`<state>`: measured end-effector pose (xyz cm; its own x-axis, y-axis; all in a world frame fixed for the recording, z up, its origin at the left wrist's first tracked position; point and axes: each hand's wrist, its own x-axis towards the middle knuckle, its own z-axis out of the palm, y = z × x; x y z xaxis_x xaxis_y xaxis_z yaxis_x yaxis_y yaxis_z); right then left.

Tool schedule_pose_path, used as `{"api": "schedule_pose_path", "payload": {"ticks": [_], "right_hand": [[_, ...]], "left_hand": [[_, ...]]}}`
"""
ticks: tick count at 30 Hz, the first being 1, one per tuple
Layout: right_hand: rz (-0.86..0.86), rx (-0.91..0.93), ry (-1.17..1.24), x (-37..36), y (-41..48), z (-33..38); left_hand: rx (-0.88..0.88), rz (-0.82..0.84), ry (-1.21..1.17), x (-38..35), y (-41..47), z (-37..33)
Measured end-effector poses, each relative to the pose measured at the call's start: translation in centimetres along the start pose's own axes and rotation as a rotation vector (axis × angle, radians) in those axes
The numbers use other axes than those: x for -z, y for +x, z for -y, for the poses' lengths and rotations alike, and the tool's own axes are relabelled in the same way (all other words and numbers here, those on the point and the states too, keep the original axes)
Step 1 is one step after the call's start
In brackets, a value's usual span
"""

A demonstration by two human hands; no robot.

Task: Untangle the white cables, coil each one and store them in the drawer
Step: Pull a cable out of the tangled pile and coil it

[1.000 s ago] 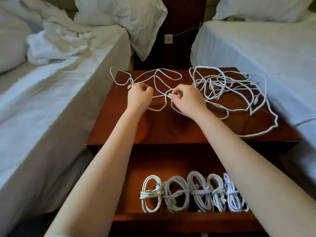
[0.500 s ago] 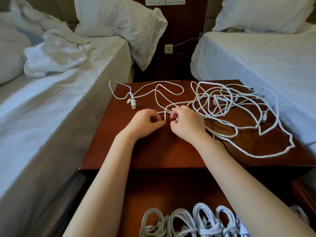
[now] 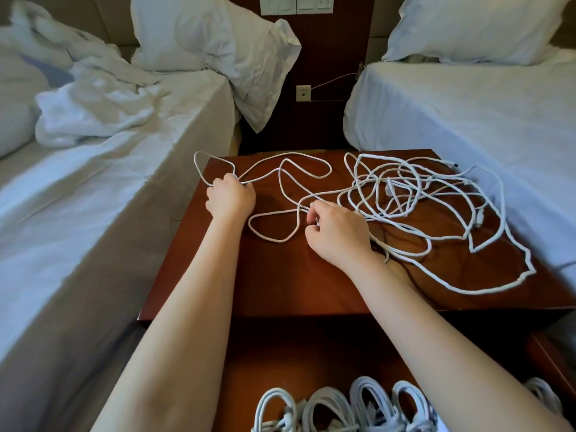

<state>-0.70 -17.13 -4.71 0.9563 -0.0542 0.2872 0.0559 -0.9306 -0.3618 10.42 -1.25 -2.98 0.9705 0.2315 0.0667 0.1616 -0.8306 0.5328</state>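
as l hand [image 3: 230, 198] & r hand [image 3: 338, 233] grip it, cable [image 3: 276, 241] lies left-right.

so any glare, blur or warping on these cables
Head view: white cables read clearly against the dark nightstand; head view: soft sheen by the right hand, no harsh glare; head view: wide-angle bowing at the bed edges, coiled cables below sit dim.
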Motion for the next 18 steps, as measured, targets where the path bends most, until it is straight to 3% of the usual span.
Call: {"api": "schedule_pose_path", "payload": {"ticks": [3,7,10,13,15,18], "right_hand": [[-0.013,0.002,0.0,0.0,0.0,0.0],[-0.024,0.007,-0.024,0.0,0.1,-0.1],[-0.078,0.009,0.038,-0.2,0.2,-0.2],[-0.239,0.035,0.373,0.6,0.6,-0.3],[-0.31,0.146,0.536,1.8,0.7,-0.3],[-0.258,0.278,0.606,3.6,0.7,-0.2]], "left_hand": [[-0.052,-0.053,-0.118,-0.2,0.0,0.5],[-0.157,0.003,-0.514,0.5,-2.0,0.5],[-0.245,0.152,-0.681,1.6,-4.4,0.3],[-0.356,0.367,-0.641,2.6,-6.5,0.3],[-0.39,0.521,-0.66,3.4,-7.3,0.0],[-0.476,0.634,-0.648,5.1,-8.4,-0.8]]}}
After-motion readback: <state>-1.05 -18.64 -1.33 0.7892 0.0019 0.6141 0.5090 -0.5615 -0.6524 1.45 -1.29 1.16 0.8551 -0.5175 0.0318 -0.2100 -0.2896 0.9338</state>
